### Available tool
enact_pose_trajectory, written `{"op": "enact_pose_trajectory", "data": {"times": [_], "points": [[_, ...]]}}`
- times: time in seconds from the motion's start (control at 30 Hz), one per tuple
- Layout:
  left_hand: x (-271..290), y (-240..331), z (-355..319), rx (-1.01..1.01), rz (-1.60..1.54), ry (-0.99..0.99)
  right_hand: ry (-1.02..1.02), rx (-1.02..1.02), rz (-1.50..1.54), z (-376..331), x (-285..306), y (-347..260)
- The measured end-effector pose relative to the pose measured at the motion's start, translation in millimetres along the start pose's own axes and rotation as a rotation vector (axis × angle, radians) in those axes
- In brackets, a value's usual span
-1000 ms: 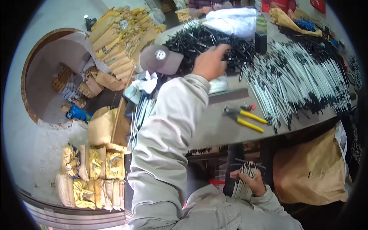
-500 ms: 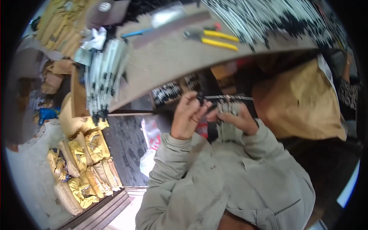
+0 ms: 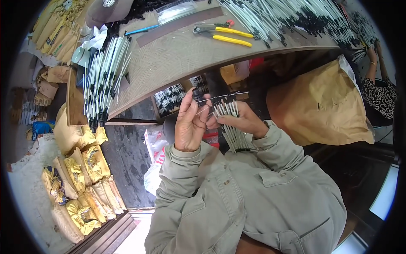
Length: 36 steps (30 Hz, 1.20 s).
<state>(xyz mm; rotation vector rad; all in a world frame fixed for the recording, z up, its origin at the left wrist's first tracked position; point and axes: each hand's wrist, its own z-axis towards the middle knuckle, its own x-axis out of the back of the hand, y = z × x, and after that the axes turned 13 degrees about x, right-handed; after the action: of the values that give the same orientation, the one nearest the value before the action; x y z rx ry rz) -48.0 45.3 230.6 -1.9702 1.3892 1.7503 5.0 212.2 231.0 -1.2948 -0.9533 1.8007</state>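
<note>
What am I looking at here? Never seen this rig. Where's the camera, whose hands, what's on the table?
No machine here: a person works with bare hands, and a wide fisheye camera on their head looks down, so straight edges bend. The forearms in grey-green sleeves are their own. The right hand holds a bundle of thin white sticks with black ends. The left hand pinches a small black piece at the end of one stick. On the table lie yellow-handled pliers, a dark flat bar and many more white sticks. Yellow sacks sit on the floor; another person's arm shows at far right.
</note>
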Motion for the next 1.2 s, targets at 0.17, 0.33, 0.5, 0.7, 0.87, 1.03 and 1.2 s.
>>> {"op": "enact_pose_trajectory", "data": {"times": [0.17, 0.33, 0.5, 0.7, 0.87, 1.03, 1.2], "points": [[2.0, 2.9, 4.6, 0.015, -0.045, -0.034, 0.005, -0.026, 0.022, 1.3, 4.3, 1.1], [1.6, 4.6, 8.3, -0.009, 0.055, 0.015, -0.023, -0.022, -0.014, 1.9, 9.7, 3.2], [9.4, 7.7, 14.3, -0.008, 0.077, -0.09, 0.007, -0.036, -0.027, 3.4, 7.3, 1.5], [3.5, 12.9, 11.8, 0.049, 0.072, -0.031, 0.026, -0.042, -0.002, 2.5, 7.5, -0.9], [-1.1, 16.5, 7.0, 0.012, 0.132, 0.012, 0.001, -0.044, -0.06, 3.3, 4.1, -3.9], [-0.3, 14.0, 5.2, -0.007, 0.158, 0.041, -0.03, -0.031, -0.057, 2.2, 1.7, 0.1], [2.9, 10.2, 6.2, -0.021, 0.167, 0.074, -0.032, -0.031, -0.055, 2.9, 1.1, 0.7]]}}
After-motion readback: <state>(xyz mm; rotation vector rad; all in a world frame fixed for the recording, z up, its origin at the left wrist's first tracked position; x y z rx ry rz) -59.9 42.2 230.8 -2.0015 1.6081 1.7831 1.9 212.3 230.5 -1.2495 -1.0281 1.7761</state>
